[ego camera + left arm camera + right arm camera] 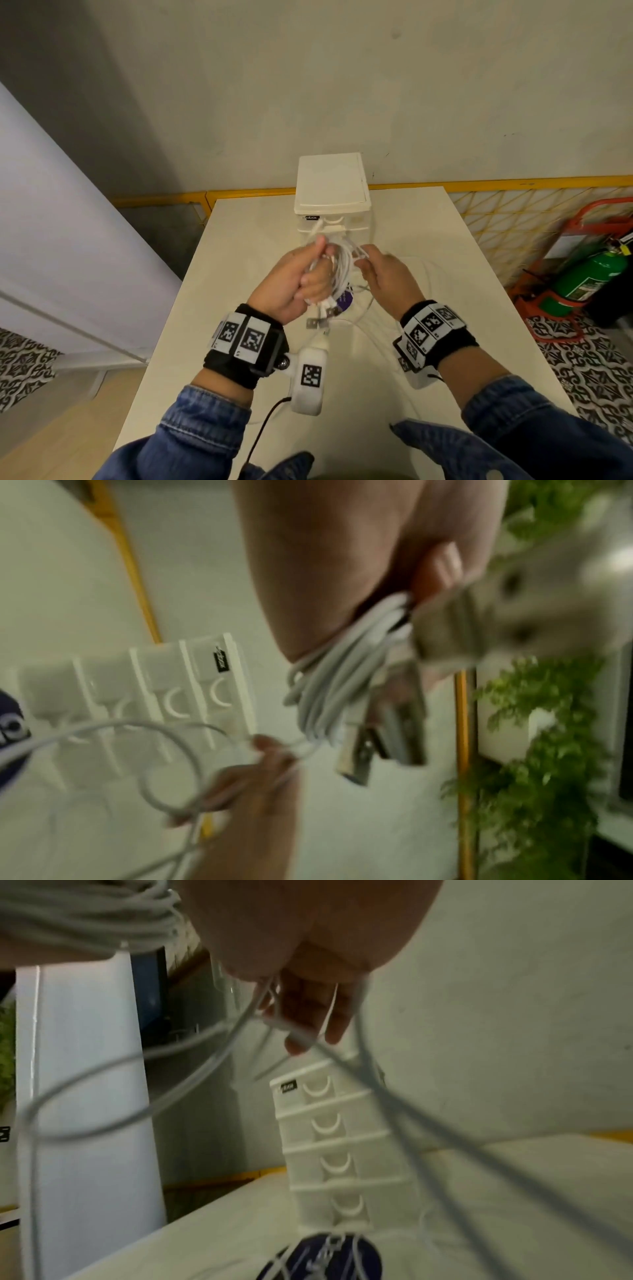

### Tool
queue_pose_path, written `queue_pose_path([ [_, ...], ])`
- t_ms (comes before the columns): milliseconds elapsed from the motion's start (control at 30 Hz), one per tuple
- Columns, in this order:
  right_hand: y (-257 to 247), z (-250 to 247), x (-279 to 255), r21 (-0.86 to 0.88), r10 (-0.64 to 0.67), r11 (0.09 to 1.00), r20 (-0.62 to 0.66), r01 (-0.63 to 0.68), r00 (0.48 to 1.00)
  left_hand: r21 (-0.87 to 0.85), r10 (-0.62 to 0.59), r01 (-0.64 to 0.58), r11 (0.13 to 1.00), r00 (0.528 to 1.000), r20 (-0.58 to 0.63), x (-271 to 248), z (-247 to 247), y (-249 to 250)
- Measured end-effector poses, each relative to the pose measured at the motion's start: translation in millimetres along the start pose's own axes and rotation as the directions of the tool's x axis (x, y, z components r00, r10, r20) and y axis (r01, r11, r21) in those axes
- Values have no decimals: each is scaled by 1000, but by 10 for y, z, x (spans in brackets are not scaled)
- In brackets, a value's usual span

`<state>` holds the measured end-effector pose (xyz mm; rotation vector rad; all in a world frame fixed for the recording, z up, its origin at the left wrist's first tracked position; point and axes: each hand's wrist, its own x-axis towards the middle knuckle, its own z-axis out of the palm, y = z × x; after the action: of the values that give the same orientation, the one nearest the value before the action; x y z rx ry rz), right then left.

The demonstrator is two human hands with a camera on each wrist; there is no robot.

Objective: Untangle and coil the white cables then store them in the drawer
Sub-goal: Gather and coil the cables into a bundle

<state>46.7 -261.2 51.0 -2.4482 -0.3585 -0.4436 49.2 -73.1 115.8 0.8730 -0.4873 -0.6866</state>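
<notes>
Gripping a bundled coil of white cables [337,270] in the left hand [294,284], fingers curled round the loops, USB plugs [320,317] dangling below; right hand [385,274] pinches a loose strand trailing to the table [239,260]. Cable looks light, limp and springy, so loops probably slip unless held at the coil's waist. Drawer unit [332,192] stands just beyond, drawers shut; a dark round disc [346,298] lies under the slack, possible snag.

Just beyond my fingers [320,244], the drawer unit [332,192] carries a small black label [311,217]; its white lettering is too blurred to read.
</notes>
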Motion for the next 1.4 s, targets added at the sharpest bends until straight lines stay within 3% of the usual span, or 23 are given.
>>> queue_pose_path([
  [133,-52,280,-172,91,98,990,138,-111,986,-176,166,-188,966,977,-131,79,2,85],
  [333,-359,401,-172,347,173,902,254,-257,951,-301,281,-354,885,924,-261,72,-113,117],
  [500,-299,394,-175,227,182,925,441,-305,879,-252,387,-452,856,883,-266,48,-119,372],
  [567,-308,414,-231,237,153,924,490,-300,858,-169,433,-503,847,839,-329,46,-95,470],
  [633,-353,412,-259,262,102,929,496,-261,862,38,484,-527,849,749,-452,56,-110,487],
  [700,-409,396,-251,292,54,930,488,-222,871,359,563,-433,826,649,-512,64,-161,421],
  [767,-469,361,-230,328,5,928,467,-178,884,615,629,-275,738,609,-482,64,-242,312],
  [833,-516,315,-208,367,-33,918,444,-148,895,760,635,-124,638,642,-429,38,-327,203],
  [933,-547,240,-147,446,-32,878,417,-174,908,908,513,103,406,796,-320,-20,-439,39],
  [1000,-546,184,-106,469,-15,862,401,-191,916,932,353,249,263,874,-334,-47,-453,-29],
  [1100,-442,94,-55,466,50,857,349,-219,936,889,89,379,255,907,-412,-73,-392,-65],
  [1200,-218,17,1,355,110,905,342,-236,933,861,-77,366,352,928,-364,-82,-320,-95],
  [1300,19,-29,4,112,207,958,369,-265,906,864,-91,371,341,928,-362,-74,-343,-91],
  [1400,169,-48,-43,-31,275,959,351,-283,895,861,-9,393,322,911,-412,-84,-364,-26],
])
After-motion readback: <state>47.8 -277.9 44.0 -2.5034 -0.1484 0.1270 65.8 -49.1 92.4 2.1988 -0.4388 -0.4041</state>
